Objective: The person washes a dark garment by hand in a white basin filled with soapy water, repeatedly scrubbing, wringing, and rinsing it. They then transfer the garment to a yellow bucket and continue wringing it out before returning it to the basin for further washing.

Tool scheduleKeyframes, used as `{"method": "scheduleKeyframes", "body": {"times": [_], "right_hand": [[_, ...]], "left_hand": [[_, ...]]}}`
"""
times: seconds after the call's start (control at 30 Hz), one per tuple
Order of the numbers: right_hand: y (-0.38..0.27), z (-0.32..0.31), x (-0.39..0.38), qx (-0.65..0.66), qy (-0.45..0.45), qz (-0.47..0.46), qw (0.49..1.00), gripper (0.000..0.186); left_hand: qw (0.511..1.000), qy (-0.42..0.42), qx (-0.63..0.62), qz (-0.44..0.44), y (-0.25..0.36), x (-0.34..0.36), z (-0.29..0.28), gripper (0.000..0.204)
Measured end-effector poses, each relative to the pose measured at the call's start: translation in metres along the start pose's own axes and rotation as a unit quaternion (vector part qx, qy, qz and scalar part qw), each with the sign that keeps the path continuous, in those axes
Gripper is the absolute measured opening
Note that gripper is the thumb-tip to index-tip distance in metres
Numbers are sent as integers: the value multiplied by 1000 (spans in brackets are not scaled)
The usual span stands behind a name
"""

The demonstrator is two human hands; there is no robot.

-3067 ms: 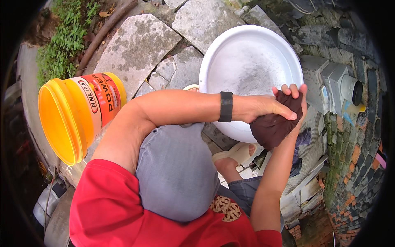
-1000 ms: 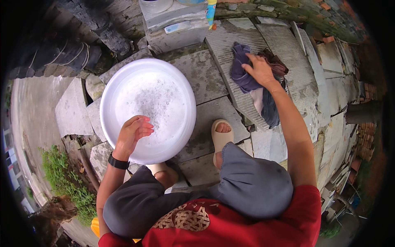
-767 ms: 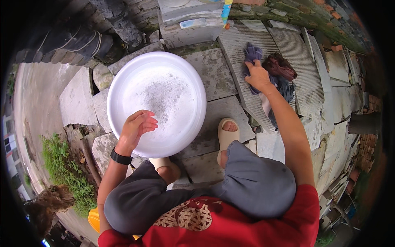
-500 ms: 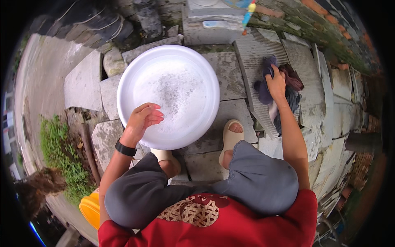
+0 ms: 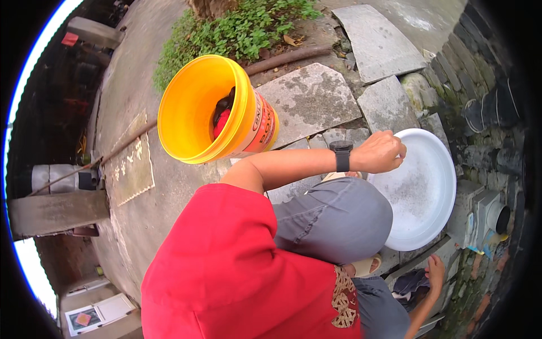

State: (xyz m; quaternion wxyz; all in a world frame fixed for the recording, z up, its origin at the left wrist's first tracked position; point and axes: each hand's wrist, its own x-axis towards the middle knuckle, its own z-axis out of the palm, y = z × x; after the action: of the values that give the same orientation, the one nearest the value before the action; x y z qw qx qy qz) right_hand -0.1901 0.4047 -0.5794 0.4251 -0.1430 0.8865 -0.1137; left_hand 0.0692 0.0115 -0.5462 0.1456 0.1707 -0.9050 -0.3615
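Note:
My left hand (image 5: 384,151), wearing a black watch (image 5: 342,157), is over the upper left of the white basin (image 5: 420,198) of sudsy water. Its fingers curl down, closed, and hide whatever may be under them. Lower right, my right hand (image 5: 435,271) has loosely bent fingers, apart and apparently empty, beside the dark purple clothes (image 5: 411,282) on a slab. A large yellow bucket (image 5: 186,113) lies left of the basin, upper middle, with dark and red cloth visible inside.
Leafy plants (image 5: 237,28) and a rusty pipe (image 5: 288,59) run behind the bucket. Cracked paving slabs (image 5: 310,96) surround the basin. A brick wall (image 5: 485,265) and grey blocks (image 5: 480,206) line the right side. A concrete beam (image 5: 56,212) is at far left.
The view has swung left, bringing the bucket fully in. My right hand has let go of the purple cloth it was on. My left hand's fingers have curled further.

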Motion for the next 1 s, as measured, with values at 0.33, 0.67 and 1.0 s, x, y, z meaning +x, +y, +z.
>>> {"method": "scheduleKeyframes", "body": {"times": [0.33,0.67,1.0], "right_hand": [[-183,-3,22,-208,-13,-291,934,33],[-207,75,-4,-116,-75,-51,989,27],[-199,90,-27,-82,-86,-52,992,26]], "left_hand": [[975,218,-7,-41,-8,-114,-222,18],[933,32,113,-339,-200,-240,-293,24],[885,-47,233,-400,-279,-254,-232,87]]}}
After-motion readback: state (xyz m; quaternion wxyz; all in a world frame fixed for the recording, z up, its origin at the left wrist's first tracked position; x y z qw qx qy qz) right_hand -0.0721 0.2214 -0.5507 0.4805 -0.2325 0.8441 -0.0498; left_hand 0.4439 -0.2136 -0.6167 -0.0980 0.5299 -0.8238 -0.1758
